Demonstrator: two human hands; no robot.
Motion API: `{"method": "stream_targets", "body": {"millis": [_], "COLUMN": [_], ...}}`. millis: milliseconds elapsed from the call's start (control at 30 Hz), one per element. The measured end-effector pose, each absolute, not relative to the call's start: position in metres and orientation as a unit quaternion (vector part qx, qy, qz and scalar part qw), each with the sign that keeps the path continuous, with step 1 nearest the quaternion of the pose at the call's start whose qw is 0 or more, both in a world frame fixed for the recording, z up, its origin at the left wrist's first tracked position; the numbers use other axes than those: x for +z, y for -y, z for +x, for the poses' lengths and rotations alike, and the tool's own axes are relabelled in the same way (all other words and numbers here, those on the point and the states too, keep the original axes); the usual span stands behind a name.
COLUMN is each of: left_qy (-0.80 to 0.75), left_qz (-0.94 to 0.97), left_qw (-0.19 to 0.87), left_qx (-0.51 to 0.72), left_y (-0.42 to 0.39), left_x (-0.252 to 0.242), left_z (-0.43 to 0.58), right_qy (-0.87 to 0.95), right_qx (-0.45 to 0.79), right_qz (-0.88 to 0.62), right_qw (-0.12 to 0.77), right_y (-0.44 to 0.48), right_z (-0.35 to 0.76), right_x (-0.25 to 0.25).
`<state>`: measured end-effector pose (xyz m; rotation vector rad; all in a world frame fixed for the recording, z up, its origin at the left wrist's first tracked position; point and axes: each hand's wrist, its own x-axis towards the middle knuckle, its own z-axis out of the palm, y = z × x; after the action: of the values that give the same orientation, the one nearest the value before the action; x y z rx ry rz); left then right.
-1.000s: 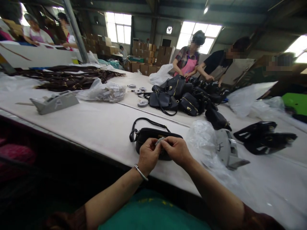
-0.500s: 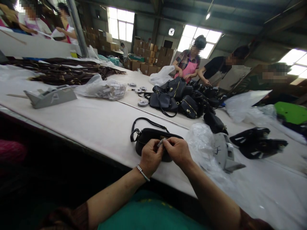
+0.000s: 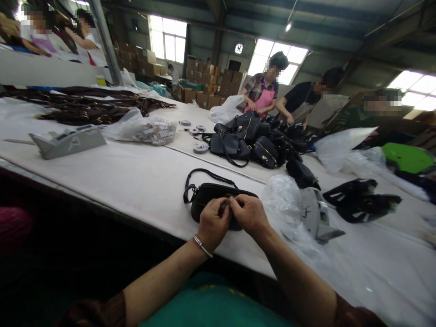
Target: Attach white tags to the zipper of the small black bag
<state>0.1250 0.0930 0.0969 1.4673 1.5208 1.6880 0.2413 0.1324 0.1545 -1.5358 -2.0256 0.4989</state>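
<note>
A small black handbag lies on the white-covered table close to me, its thin strap looped out behind and to the left. Over the front of the bag my left hand and my right hand meet, fingertips pinched together. Between them sits a tiny greyish piece, too small to name. Both hands are closed, thumbs against forefingers. My fingers and hands cover much of the bag's front.
Clear plastic and a grey tape dispenser lie just right. Another dispenser stands left, near a bag of paper slips. Black handbags are heaped across the table, where people work. Dark straps lie far left.
My hands stay together over the bag with only a slight shift of the fingers. The whole view has moved a little, so things sit slightly further left.
</note>
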Motion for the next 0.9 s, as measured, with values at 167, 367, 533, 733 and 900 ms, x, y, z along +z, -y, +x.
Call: {"method": "stream_targets", "body": {"millis": [167,367,533,733,900], "left_qy": [-0.551,-0.513,-0.5,-0.49,-0.472], "left_qz": [0.456,0.388,0.354,0.312,0.266], "left_qw": [0.354,0.459,0.499,0.536,0.574], "left_qx": [0.602,0.613,0.613,0.613,0.613], "left_y": [-0.097,-0.098,-0.097,-0.095,-0.094], "left_x": [0.096,0.102,0.105,0.111,0.116], "left_z": [0.127,0.127,0.128,0.129,0.13], "right_qy": [0.747,0.756,0.747,0.708,0.688], "right_qx": [0.241,0.227,0.215,0.288,0.326], "right_qz": [-0.555,-0.539,-0.546,-0.553,-0.552], "right_qw": [0.275,0.293,0.312,0.331,0.34], "right_y": [-0.126,-0.123,-0.124,-0.122,-0.123], "right_z": [0.249,0.254,0.255,0.255,0.257], "right_x": [0.158,0.155,0.148,0.141,0.137]}}
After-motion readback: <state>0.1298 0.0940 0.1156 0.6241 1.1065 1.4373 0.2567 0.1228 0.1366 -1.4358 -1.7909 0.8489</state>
